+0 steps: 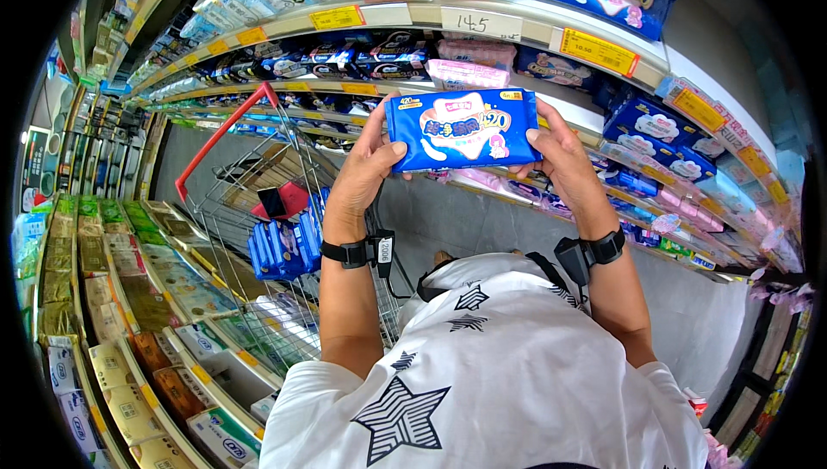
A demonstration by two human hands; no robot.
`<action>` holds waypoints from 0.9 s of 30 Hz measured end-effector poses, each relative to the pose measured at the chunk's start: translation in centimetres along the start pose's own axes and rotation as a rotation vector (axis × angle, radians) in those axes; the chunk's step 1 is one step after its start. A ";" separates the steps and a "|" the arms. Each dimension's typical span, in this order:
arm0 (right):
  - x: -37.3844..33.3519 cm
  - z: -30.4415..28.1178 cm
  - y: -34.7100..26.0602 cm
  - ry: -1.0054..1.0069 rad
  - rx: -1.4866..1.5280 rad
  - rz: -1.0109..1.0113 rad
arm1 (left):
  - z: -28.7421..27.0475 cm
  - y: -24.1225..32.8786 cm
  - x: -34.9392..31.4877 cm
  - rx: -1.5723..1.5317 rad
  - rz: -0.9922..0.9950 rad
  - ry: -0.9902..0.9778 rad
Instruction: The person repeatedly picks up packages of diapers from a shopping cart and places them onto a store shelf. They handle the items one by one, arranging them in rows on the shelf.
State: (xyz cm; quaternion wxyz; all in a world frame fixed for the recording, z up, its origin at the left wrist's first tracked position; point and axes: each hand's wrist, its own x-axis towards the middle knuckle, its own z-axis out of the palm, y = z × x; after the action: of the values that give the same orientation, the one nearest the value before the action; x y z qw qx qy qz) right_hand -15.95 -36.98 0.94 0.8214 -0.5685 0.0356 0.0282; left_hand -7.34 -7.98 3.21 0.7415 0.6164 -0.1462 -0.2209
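Between both hands I hold a blue pack of sanitary pads [465,159] level, its printed front facing up. My left hand [372,155] is closed round its left end, thumb on the front. My right hand [562,149] grips the right end the same way, its thumb also on the front. Behind the pack run the shelves, with pink packs [469,74] just beyond its upper edge. To the left of my left forearm stands a wire shopping cart [226,211] with a red handle, holding several blue packs [284,247].
A dark phone [272,202] lies on a red item in the cart. Shelves of pad packs [659,129] curve along the far and right side. Tissue packs [138,391] fill the shelves at left. Grey floor [465,223] shows between me and the shelves.
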 end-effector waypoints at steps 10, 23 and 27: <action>-1.5 -1.3 -0.7 0.036 -0.069 -0.023 | 1.7 -0.5 1.2 0.108 0.080 -0.015; -2.7 -1.6 -0.5 0.002 -0.092 -0.027 | 4.6 -0.4 0.4 0.440 0.137 0.121; -2.9 -2.0 -0.4 -0.010 -0.113 -0.022 | 5.6 -0.6 0.1 0.486 0.143 0.158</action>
State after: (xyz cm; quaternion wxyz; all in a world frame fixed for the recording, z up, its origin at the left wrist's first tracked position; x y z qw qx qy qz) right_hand -18.90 -39.07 0.89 0.7884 -0.6142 0.0235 0.0241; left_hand -10.09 -12.93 3.69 0.5944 0.7800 -0.1798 -0.0773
